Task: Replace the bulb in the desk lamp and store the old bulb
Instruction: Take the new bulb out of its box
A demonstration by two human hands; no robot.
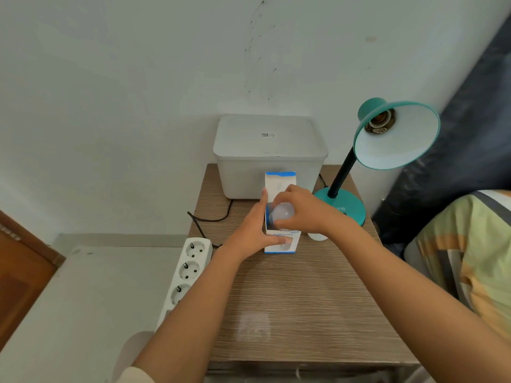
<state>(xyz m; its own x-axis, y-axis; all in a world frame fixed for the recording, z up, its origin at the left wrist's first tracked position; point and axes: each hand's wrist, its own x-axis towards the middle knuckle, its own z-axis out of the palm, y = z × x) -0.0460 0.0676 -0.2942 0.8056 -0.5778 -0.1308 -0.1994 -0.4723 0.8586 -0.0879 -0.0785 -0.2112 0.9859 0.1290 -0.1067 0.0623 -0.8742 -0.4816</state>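
A teal desk lamp [396, 134] stands at the table's right rear, its shade tilted toward me and its socket [380, 123] empty. A small white and blue carton [279, 181] stands open in the middle of the table. My left hand [253, 230] grips the carton's left side and front. My right hand [302, 210] holds a white bulb [282, 211] at the carton's open mouth. Another white rounded object [317, 236], partly hidden under my right wrist, lies by the lamp's base.
A white lidded plastic bin [269, 150] sits at the back of the wooden table [304, 299]. A white power strip [188, 269] leans along the table's left edge with a black cable. A striped cushion [470, 258] is on the right.
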